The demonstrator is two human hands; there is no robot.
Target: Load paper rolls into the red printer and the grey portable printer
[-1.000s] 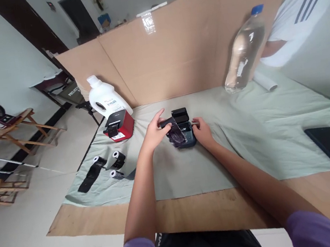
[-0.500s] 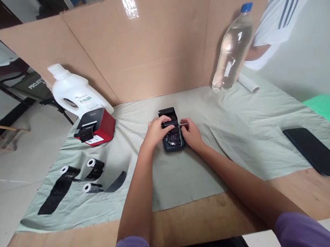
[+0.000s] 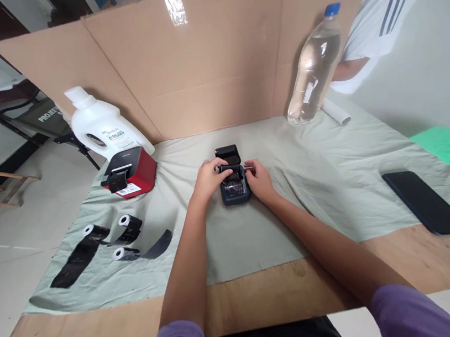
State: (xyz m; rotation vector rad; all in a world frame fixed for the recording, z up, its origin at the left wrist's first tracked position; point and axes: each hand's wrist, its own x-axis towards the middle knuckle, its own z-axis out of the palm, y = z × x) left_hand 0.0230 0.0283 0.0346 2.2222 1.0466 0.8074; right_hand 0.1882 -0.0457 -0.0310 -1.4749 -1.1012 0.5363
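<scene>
A small dark label printer sits mid-table on the cloth with its lid raised. My left hand reaches it from the left, thumb and fingers closed around a black paper roll at the printer's open bay. Glossy black film lies across the front part of the bay. At the printer's right side is my right hand, its fingers pinched together around a thin, light-coloured piece too small to name. Part of the roll is covered by the left fingers.
Left are a red and black printer, a white detergent bottle and several black paper rolls. A water bottle and a phone lie right. A cardboard panel stands behind; a person's sleeve shows beyond.
The black roll has shifted slightly in the bay, its round end now showing at the right. Both hands stay at the printer. The whole view has shifted a little.
</scene>
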